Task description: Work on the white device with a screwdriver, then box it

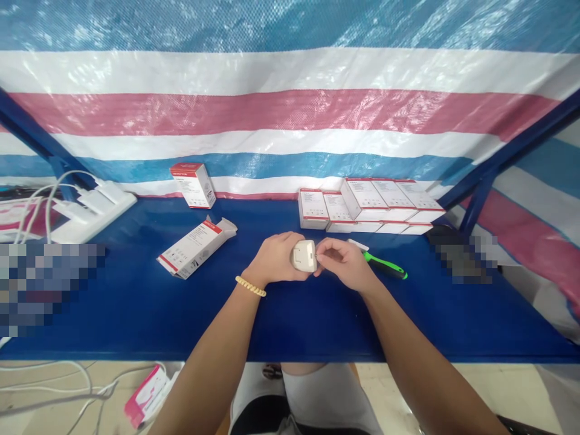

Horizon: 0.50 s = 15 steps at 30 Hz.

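My left hand [275, 258] is closed around a small white plastic device [304, 255], held just above the blue table [136, 308]. My right hand [343, 263] touches the device's right edge with pinched fingertips. A beaded bracelet [251, 286] circles my left wrist. A green-handled tool [384, 265] lies on the table right behind my right hand. An opened white and red box [196, 248] lies on its side to the left of my hands.
A closed box [193, 185] stands upright at the back. Several matching boxes [369, 205] sit in a row at the back right. A white power strip with plugs and cables [90, 211] lies far left. Blue frame struts rise at both sides.
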Each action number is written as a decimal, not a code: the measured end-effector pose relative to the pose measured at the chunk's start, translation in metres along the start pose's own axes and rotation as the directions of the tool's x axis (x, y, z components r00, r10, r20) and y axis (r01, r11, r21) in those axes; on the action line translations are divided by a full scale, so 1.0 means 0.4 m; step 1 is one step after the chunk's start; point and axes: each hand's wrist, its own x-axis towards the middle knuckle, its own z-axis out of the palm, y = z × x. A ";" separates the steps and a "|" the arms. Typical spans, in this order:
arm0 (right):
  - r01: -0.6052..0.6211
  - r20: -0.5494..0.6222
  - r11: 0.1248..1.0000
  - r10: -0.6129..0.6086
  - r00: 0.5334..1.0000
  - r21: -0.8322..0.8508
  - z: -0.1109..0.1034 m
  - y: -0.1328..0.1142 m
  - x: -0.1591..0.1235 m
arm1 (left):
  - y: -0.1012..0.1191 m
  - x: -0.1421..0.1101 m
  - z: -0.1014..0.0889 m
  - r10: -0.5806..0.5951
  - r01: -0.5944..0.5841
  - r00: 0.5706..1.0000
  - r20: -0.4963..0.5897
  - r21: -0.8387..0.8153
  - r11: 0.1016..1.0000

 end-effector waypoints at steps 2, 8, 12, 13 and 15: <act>0.016 0.002 1.000 -0.016 1.000 0.001 0.000 0.002 0.000 | 0.001 0.001 0.000 0.012 -0.012 1.000 0.002 0.011 1.000; 0.029 0.008 0.999 -0.029 1.000 -0.042 -0.004 -0.003 -0.003 | 0.004 0.003 -0.002 0.046 -0.047 0.999 0.028 0.053 0.997; 0.005 0.057 0.999 -0.003 0.998 -0.043 -0.015 -0.002 -0.002 | 0.005 0.003 -0.005 0.060 -0.063 0.997 0.048 0.074 0.995; -0.002 0.072 0.999 0.004 0.997 -0.034 -0.018 0.000 -0.002 | 0.005 0.003 -0.006 0.066 -0.071 0.996 0.054 0.079 0.994; -0.014 0.093 1.000 0.015 0.996 -0.004 -0.023 0.004 -0.001 | 0.006 0.003 -0.007 0.078 -0.083 0.995 0.066 0.083 0.993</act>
